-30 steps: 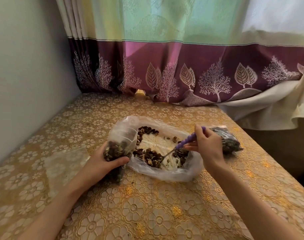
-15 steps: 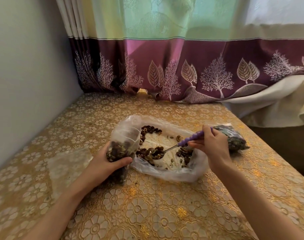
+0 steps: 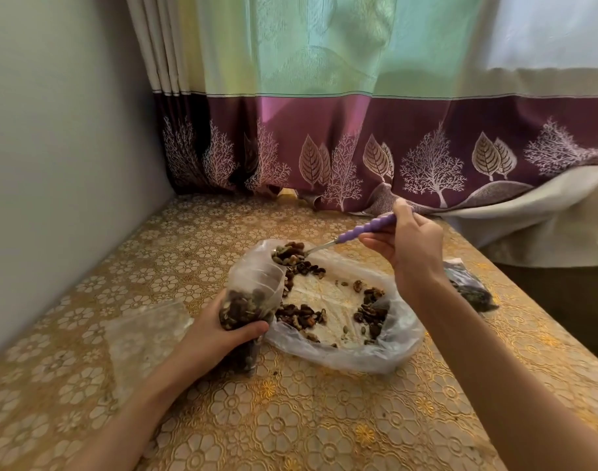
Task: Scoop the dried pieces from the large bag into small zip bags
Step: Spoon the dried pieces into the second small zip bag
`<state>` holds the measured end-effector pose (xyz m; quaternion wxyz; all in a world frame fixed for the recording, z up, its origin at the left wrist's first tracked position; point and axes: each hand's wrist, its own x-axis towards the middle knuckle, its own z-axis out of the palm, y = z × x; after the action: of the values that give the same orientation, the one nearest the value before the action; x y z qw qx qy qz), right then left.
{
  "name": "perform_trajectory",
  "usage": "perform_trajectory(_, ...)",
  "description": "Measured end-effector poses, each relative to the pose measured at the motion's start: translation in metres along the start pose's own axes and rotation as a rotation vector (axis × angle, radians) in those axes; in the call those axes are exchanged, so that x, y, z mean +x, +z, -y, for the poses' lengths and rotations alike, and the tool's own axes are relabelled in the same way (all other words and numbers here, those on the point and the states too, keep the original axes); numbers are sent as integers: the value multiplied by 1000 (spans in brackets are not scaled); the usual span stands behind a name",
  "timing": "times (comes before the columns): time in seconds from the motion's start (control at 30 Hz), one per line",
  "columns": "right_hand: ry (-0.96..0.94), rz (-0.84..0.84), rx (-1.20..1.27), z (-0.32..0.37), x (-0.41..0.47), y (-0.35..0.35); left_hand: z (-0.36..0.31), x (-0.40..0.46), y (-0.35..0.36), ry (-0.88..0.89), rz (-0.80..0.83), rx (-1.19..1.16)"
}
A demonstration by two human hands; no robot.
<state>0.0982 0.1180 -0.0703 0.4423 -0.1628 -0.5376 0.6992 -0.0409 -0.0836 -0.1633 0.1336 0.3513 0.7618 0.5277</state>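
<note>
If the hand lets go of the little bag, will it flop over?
Probably. The little bag is thin soft plastic, and its empty top already sags where the left hand doesn't support it. The pieces filling its bottom may steady it somewhat, but the open mouth under the spoon would likely fold shut.

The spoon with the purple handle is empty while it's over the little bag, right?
Not quite. In the head view the spoon is heaped with dried pieces. The rest holds: its handle is purple, and it hangs over the small zip bag.
</note>
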Motion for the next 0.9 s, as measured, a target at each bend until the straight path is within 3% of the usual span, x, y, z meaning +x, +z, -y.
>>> perform_trajectory(0.37,-376,211,-172,-7,-19,37,-2,-1,1,-5,-35,-39)
perform_trajectory(0.53,-413,243,-108,-5,-20,34,-3,-1,1,17,-75,-65)
perform_trajectory(0.63,-337,175,-2,-5,-17,27,-2,-1,1,16,-119,-94)
perform_trajectory(0.77,-241,-51,114,-14,-11,12,0,0,0,37,-216,-130)
perform_trajectory(0.9,-225,-166,-76,-36,-12,-9,1,0,-2,70,-273,-145)
